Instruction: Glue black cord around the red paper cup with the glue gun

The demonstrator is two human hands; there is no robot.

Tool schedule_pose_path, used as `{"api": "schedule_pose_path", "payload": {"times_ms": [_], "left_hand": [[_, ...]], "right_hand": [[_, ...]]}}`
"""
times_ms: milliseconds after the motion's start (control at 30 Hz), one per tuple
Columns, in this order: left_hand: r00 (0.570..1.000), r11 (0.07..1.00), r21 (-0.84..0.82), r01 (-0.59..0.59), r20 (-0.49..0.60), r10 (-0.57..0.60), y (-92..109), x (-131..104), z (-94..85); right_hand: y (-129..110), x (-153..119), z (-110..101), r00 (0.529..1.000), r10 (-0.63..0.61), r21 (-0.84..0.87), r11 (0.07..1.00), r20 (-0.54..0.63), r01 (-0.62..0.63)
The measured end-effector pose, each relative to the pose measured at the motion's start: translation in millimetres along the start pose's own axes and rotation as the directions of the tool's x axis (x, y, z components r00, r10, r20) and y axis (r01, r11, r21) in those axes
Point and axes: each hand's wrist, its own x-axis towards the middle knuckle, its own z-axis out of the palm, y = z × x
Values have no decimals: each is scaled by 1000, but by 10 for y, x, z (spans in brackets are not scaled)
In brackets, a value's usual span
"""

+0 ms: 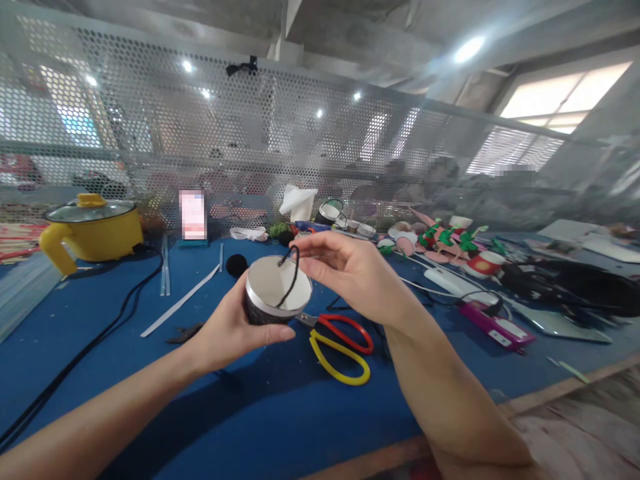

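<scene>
A small cup (267, 277), pale inside and dark outside with a silvery-white band round its rim, is tilted towards me in my left hand (235, 327). The fingers wrap its left side and the thumb lies along its front. My right hand (345, 267) is at the cup's far right edge, pinching a bent black cord (296, 270). That cord loops over the opening and reaches down inside. Just right of the cup lie scissors (343, 347) with one red and one yellow handle, the blades partly hidden. A dark pair of pliers (184, 333) rests behind my left wrist.
On the blue tabletop (125, 400), a yellow electric pot (95, 227) stands at left with its black cable (125, 300). A phone (193, 217) leans at the back. A black ball (237, 265), a purple power strip (495, 327) and craft flowers (445, 240) lie around.
</scene>
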Motion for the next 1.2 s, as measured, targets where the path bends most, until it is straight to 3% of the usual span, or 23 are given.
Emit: {"api": "schedule_pose_path", "payload": {"times_ms": [200, 433, 800, 1033, 1200], "left_hand": [[991, 997, 58, 58, 118, -65, -3, -22, -7], [982, 991, 114, 67, 166, -85, -6, -28, -11], [980, 988, 120, 92, 165, -112, -6, -53, -10], [978, 990, 92, 109, 170, -123, -43, 3, -61], [968, 985, 94, 145, 194, -161, -50, 10, -84]], "right_hand": [[28, 18, 11, 983, 53, -110, 993, 174, -34], [-10, 12, 2, 988, 11, -350, 936, 157, 46], [-41, 1, 24, 985, 12, -411, 910, 170, 59], [28, 51, 66, 977, 130, -366, 929, 169, -60], [82, 88, 132, 983, 114, -399, 916, 146, -47]]}}
